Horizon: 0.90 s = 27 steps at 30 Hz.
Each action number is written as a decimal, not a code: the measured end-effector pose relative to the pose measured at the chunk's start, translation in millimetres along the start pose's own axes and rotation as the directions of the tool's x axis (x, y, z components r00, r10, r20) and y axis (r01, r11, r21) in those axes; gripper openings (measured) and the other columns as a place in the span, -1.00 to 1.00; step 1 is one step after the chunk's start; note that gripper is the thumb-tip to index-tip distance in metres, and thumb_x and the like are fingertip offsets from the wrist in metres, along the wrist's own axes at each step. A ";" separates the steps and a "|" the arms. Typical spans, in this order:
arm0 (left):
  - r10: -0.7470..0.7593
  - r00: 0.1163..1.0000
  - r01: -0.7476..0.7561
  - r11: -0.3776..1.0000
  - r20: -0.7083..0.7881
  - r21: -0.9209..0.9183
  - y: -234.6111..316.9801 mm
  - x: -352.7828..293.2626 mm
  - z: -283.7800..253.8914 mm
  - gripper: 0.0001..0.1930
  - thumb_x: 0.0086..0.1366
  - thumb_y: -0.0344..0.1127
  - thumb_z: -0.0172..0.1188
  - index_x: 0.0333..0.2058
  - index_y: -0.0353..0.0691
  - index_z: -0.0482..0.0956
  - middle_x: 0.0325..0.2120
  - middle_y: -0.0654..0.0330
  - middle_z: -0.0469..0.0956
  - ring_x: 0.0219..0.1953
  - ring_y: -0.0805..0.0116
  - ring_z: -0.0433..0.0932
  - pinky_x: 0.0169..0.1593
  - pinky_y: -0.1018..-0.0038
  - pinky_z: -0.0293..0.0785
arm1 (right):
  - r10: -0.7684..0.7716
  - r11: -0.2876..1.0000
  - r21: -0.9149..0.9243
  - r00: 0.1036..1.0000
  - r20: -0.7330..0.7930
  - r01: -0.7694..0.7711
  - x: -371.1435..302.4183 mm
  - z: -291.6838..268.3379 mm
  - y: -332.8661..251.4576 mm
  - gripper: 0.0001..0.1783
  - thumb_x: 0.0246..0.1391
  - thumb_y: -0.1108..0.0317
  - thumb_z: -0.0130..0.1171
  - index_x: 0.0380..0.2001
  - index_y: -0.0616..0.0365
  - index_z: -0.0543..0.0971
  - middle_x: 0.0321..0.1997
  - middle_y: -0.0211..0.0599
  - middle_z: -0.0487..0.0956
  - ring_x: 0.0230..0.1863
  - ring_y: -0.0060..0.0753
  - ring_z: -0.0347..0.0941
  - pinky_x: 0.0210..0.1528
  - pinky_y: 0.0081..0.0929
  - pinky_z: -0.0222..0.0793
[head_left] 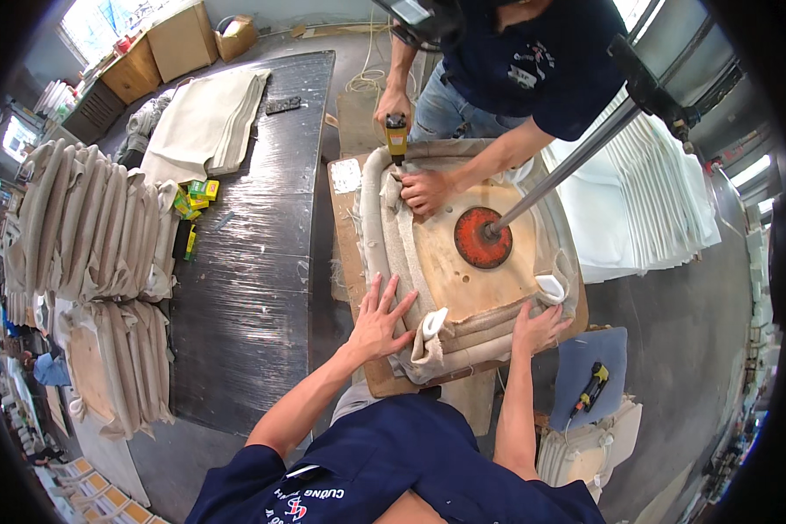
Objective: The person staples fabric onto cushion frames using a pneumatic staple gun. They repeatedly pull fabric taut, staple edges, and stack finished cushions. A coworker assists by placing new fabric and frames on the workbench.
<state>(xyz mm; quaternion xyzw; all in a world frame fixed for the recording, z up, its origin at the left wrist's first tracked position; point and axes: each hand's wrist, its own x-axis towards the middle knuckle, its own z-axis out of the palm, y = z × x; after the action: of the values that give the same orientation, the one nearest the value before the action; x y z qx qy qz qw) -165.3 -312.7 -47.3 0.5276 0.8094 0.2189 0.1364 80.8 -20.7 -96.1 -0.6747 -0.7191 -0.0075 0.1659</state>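
Observation:
A seat cushion with a plywood base [437, 236] lies underside up, its beige fabric [393, 231] folded in over the edges. My left hand [380, 323] rests with spread fingers on the fabric at the cushion's near left corner. At the near right corner my right hand [537, 329] lies on the fabric, fingers stretched out beside a white foam tip [551, 288]. Another white foam tip [434, 323] pokes out between my hands. A round red press pad [483, 237] on a metal rod [568, 166] bears on the plywood.
Across from me a co-worker's hand holds a yellow-black staple gun [396, 140] at the far left corner; their other hand [425, 192] presses the fabric. Stacked cushions [96, 223] and a dark table [244, 262] stand left, white foam sheets [637, 192] right. Another staple gun [591, 389] lies near right.

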 end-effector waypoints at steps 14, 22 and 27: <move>-0.028 1.000 0.028 0.999 -0.014 -0.032 4.9 -4.4 6.9 -0.18 0.35 0.16 0.33 0.54 0.25 0.28 0.63 -0.10 -0.11 0.64 -0.38 -0.33 0.55 -0.25 -0.04 | -0.068 0.998 0.011 0.998 -0.008 0.068 6.9 2.7 7.8 -0.12 0.29 -0.08 0.24 0.49 0.25 0.29 0.59 -0.06 0.28 0.68 0.44 -0.18 0.47 0.45 0.12; -0.023 0.998 0.021 0.999 -0.059 -0.048 4.2 -9.6 11.0 -0.18 0.35 0.14 0.32 0.54 0.22 0.28 0.62 -0.14 -0.12 0.63 -0.44 -0.30 0.55 -0.26 -0.04 | -0.129 0.991 0.018 0.990 -0.061 0.130 10.7 1.1 3.9 -0.15 0.24 -0.05 0.26 0.41 0.34 0.37 0.52 0.01 0.36 0.63 0.47 -0.05 0.50 0.36 0.14; -0.022 0.998 0.022 1.000 -0.066 -0.005 14.0 -9.0 15.4 -0.16 0.29 0.04 0.37 0.52 0.18 0.30 0.61 -0.15 -0.07 0.62 -0.45 -0.23 0.57 -0.23 -0.04 | -0.219 0.974 0.021 0.964 -0.148 0.224 19.7 0.7 6.9 -0.22 0.13 0.02 0.31 0.26 0.42 0.49 0.38 0.18 0.44 0.54 0.55 0.11 0.53 0.35 0.11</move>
<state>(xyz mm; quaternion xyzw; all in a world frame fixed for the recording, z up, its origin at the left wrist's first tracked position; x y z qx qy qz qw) -143.5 -312.7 -53.8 0.5110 0.8187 0.2364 0.1131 86.7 -0.9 -93.3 -0.5844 -0.7761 -0.0614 0.2287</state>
